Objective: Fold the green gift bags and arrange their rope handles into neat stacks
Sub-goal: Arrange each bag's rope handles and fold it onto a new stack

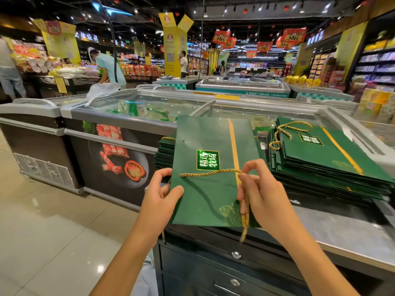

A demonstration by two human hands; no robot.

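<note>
Supermarket counter (342, 227), left hand (159, 195) gripping edge of flat green bag (205, 195), right hand (259, 195) pinching its gold rope handle (211, 173).

a supermarket: rows of glass-lidded chest freezers (136, 107), one fronted with a meat picture (115, 150), shelves (378, 65) packed with goods, red banners (294, 35) hung from the ceiling, and a shopper (110, 67) bent over what may be bagged food, too blurred to tell.

glass-top freezers (149, 107) | plastic bag (100, 90) | yellow pillar (174, 52) | tiled floor (42, 221)
</note>
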